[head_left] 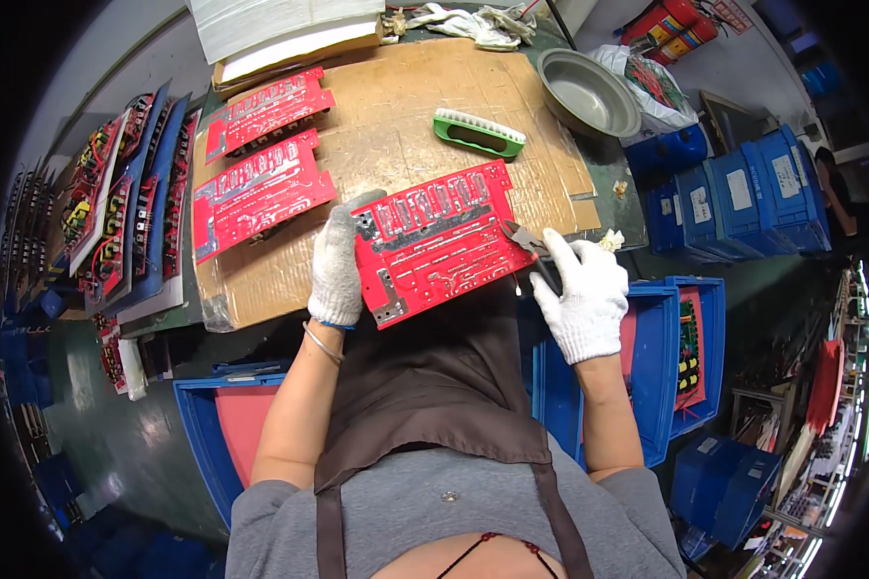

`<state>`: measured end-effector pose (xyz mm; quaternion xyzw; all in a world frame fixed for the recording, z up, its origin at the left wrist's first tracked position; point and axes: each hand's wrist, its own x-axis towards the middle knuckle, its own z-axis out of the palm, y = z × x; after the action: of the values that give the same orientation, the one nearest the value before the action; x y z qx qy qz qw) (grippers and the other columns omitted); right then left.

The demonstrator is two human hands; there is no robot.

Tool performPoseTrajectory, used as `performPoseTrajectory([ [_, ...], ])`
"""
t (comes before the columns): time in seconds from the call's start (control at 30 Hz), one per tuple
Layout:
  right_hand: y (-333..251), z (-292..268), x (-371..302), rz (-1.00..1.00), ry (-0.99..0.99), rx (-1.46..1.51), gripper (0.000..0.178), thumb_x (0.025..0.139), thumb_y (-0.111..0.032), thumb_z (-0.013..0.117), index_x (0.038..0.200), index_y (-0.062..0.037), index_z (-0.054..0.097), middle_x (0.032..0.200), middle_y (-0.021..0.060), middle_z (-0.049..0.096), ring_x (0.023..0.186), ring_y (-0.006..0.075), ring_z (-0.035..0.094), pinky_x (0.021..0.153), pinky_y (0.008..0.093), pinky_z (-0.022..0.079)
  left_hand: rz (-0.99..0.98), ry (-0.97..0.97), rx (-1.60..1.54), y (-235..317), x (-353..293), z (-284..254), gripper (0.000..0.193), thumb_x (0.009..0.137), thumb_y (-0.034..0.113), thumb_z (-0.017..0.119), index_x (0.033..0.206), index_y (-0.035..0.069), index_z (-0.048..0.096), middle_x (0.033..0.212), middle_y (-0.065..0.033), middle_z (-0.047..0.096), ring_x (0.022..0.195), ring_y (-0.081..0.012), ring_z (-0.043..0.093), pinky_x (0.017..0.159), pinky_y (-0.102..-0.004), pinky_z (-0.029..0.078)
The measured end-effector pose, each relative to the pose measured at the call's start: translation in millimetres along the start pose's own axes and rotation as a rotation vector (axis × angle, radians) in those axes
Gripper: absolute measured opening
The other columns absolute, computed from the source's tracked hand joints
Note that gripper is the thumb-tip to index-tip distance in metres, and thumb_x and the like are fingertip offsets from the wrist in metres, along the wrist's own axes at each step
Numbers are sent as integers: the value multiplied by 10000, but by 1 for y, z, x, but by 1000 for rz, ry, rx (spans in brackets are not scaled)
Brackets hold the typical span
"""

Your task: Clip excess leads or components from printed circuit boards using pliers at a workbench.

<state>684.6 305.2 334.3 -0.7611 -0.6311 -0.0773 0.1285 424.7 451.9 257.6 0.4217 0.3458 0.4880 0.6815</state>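
Observation:
In my left hand, gloved in white knit, I hold a red circuit board by its left edge, tilted with its soldered side up. My gloved right hand is closed round the dark handles of a pair of side cutters. The cutters' jaws are at the board's right edge. Two similar red boards, a farther one and a nearer one, lie at the left of the cardboard-covered table. A green brush with white bristles rests beyond the held board.
A grey metal bowl stands at the table's far right. White panels are stacked at the back left. Boards stand upright in a rack on the left. Blue bins are at the right, and blue trays flank my body.

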Motion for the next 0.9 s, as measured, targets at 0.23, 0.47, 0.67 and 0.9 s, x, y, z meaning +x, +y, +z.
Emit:
performPoseTrajectory([
  [0.23, 2, 7, 4, 86, -53, 112, 467, 824, -220, 796, 1277, -167, 695, 1025, 110, 695, 941, 298, 684, 828, 404, 537, -10, -2, -20, -1, 0, -1, 599, 1118, 452, 413, 1339, -70, 610, 1235, -156, 695, 1105, -191, 671, 1001, -350, 534],
  [0.47, 7, -2, -7, 40, -30, 113, 546, 769, -220, 817, 1294, -162, 680, 1035, 117, 664, 993, 323, 648, 873, 437, 520, -10, -8, -33, -3, 0, -3, 603, 1117, 455, 413, 1343, -69, 607, 1238, -159, 693, 1109, -195, 672, 1006, -350, 534],
  [0.67, -2, -1, -7, -95, 59, -35, 533, 785, -230, 811, 1299, -181, 679, 1056, 109, 662, 992, 320, 646, 865, 446, 513, -34, -14, -67, -3, -1, -1, 614, 1114, 467, 417, 1345, -69, 605, 1245, -159, 691, 1113, -195, 671, 1015, -352, 530],
  [0.9, 16, 10, -8, 334, 13, 170, 439, 884, -236, 750, 1306, -144, 671, 1024, 148, 699, 921, 322, 702, 836, 410, 553, 1, -4, -30, -1, -1, 0, 611, 1114, 463, 421, 1345, -72, 604, 1234, -153, 697, 1096, -192, 677, 999, -349, 538],
])
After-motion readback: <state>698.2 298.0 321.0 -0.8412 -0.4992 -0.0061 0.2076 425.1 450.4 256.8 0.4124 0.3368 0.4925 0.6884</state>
